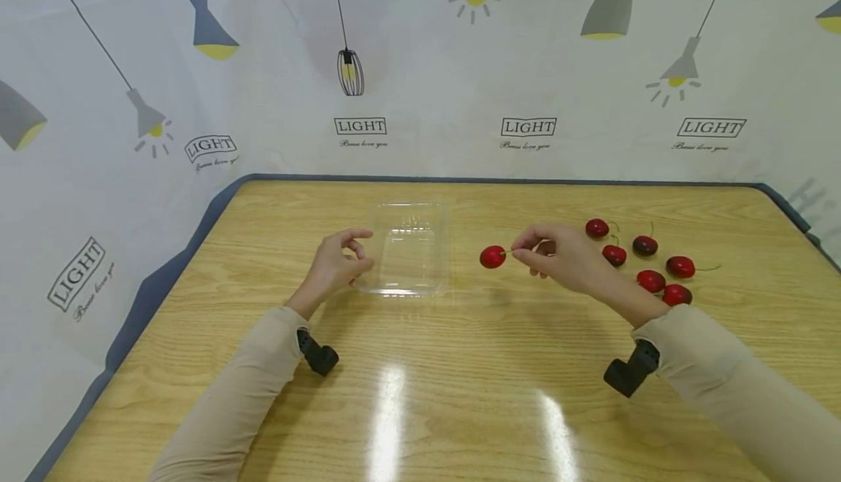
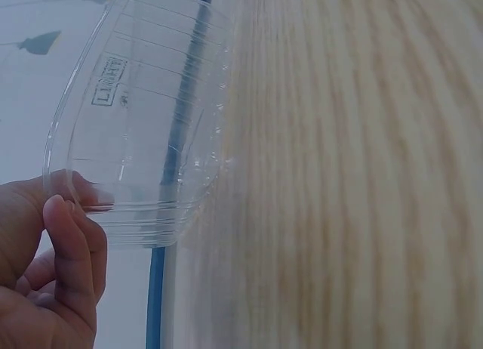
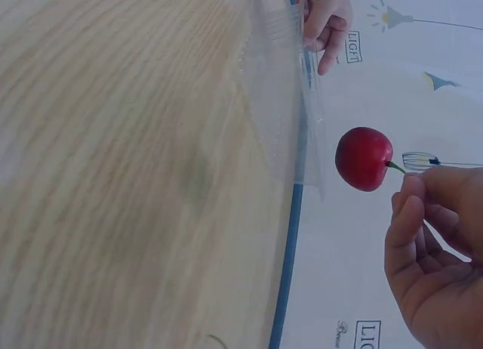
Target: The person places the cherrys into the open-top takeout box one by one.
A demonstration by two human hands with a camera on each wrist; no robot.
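A red cherry [image 1: 493, 256] hangs in the air by its green stem, which my right hand [image 1: 555, 254] pinches between thumb and fingertip. The right wrist view shows the cherry [image 3: 364, 159] well off the wooden table, stem toward the fingers. To its left stands a clear plastic container [image 1: 410, 293], open at the top. My left hand [image 1: 338, 259] is at the container's left side. In the left wrist view, thumb and index finger pinch the rim of the container [image 2: 143, 130], the other fingers curled below.
Several loose cherries [image 1: 644, 245], dark red to bright red with some stems showing, lie on the table [image 1: 420, 350] at the right, beyond and beside my right forearm. Behind the table hangs a white cloth [image 1: 434, 88] printed with lamps.
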